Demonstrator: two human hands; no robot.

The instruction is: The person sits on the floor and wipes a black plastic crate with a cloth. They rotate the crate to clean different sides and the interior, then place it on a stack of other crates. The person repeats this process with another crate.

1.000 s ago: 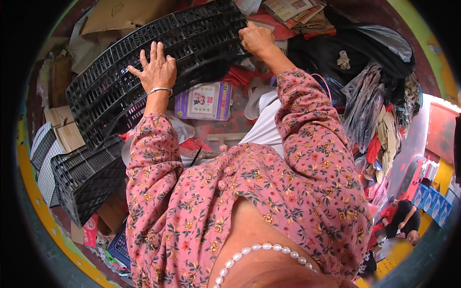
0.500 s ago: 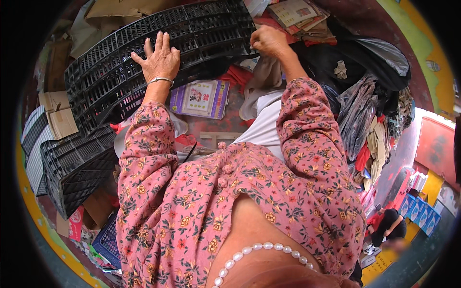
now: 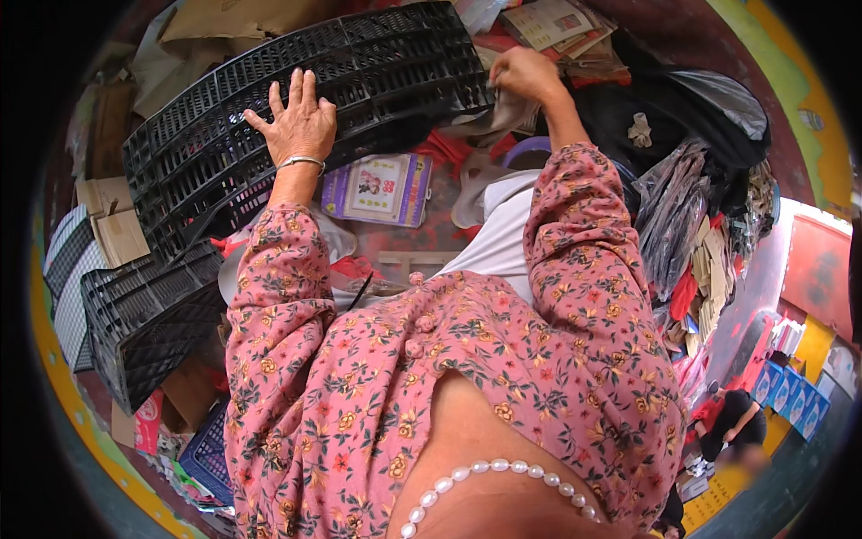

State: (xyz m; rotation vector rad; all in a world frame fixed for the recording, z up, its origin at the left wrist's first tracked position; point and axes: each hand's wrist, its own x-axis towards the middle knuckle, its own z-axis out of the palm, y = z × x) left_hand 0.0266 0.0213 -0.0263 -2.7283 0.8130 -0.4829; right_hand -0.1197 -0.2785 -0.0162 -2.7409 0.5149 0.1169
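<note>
In the head view, you are pressing your left hand (image 3: 294, 121) flat, fingers spread, on the slatted face of the black plastic crate (image 3: 296, 117), which is lying tilted across the picture from nine o'clock up toward one o'clock. A thin bangle (image 3: 301, 163) is sitting on that wrist. Your right hand (image 3: 525, 74) is at the crate's right end, at about one o'clock, fingers curled together; you are seemingly gripping the crate's edge, though the exact hold is hidden.

Just below the crate, near the centre, a purple box (image 3: 377, 189) is lying flat. At nine o'clock, a second black crate (image 3: 144, 323) is resting beside flattened cardboard pieces (image 3: 112, 220). At two o'clock, black plastic bags (image 3: 682, 108) are piled up, and papers (image 3: 557, 22) are lying at twelve o'clock.
</note>
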